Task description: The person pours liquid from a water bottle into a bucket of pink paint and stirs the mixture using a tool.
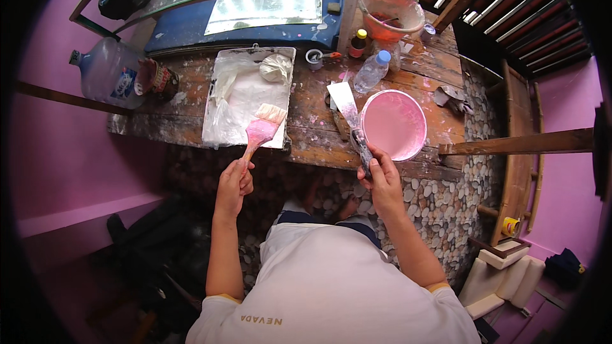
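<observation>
My left hand (237,178) grips the wooden handle of a wide paintbrush (262,126), its pale bristles and pink-stained collar held over a white paint tray (213,130). A crumpled pale lump (275,68) sits at the tray's back right. In my right hand (379,175) is a putty knife (344,100) with a dark handle, its broad pale blade tilted up just left of a bucket of pink paint (393,124). A plastic water bottle (368,76) stands behind the bucket.
The stained wooden table (312,140) holds a large jug (111,73), orange bowl (389,13), small bottle (357,44) and cup (313,58). A blue padded board (172,32) lies at the back. A wooden beam (516,143) crosses at right; bamboo furniture (514,114) stands beyond.
</observation>
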A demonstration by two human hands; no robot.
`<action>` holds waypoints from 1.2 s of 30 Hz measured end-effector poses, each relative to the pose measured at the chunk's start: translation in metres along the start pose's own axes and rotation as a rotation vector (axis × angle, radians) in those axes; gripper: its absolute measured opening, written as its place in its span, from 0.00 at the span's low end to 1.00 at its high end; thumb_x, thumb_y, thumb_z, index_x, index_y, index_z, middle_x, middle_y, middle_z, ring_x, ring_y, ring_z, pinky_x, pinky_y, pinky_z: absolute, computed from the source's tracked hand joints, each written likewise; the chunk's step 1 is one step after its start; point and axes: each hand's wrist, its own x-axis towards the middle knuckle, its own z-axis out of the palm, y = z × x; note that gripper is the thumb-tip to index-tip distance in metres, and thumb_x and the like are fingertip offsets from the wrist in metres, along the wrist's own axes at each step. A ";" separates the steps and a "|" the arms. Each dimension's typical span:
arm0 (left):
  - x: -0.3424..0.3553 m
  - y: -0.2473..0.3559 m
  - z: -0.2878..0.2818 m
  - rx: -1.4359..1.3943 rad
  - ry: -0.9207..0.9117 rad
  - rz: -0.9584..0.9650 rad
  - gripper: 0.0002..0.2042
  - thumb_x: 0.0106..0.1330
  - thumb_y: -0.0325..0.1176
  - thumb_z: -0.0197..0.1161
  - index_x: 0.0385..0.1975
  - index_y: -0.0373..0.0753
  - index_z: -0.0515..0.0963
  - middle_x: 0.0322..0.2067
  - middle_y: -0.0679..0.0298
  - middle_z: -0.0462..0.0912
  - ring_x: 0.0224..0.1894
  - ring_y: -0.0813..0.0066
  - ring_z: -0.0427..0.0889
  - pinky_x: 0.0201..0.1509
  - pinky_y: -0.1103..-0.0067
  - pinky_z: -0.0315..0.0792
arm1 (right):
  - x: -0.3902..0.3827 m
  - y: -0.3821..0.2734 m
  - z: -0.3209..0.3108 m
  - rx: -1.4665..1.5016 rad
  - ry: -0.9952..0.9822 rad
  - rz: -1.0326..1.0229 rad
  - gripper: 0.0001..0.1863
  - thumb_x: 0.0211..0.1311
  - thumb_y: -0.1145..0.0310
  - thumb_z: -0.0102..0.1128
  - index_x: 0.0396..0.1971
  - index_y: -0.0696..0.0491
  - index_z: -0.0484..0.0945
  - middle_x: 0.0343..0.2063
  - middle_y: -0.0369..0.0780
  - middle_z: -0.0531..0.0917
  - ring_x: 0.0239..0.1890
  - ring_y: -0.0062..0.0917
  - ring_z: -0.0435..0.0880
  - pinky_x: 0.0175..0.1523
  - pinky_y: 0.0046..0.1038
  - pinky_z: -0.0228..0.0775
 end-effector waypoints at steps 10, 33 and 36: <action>-0.009 0.013 -0.017 0.015 0.065 0.010 0.15 0.81 0.40 0.51 0.41 0.32 0.75 0.16 0.74 0.59 0.15 0.87 0.54 0.20 0.83 0.49 | 0.146 0.163 0.041 -0.374 0.182 -0.185 0.18 0.79 0.70 0.42 0.61 0.60 0.72 0.45 0.41 0.76 0.30 0.17 0.79 0.39 0.24 0.76; 0.000 0.015 -0.034 0.029 0.079 -0.029 0.15 0.81 0.40 0.52 0.41 0.32 0.75 0.16 0.74 0.59 0.16 0.87 0.54 0.20 0.83 0.51 | 0.198 0.172 0.070 -0.815 0.292 -0.171 0.18 0.70 0.71 0.49 0.53 0.63 0.79 0.48 0.57 0.77 0.51 0.53 0.78 0.60 0.44 0.70; 0.000 0.016 -0.036 0.031 0.080 -0.047 0.15 0.81 0.40 0.51 0.41 0.32 0.75 0.17 0.74 0.59 0.16 0.87 0.54 0.20 0.83 0.50 | 0.206 0.176 0.076 -0.821 0.338 -0.165 0.18 0.70 0.71 0.49 0.53 0.63 0.78 0.47 0.57 0.77 0.51 0.53 0.78 0.60 0.45 0.70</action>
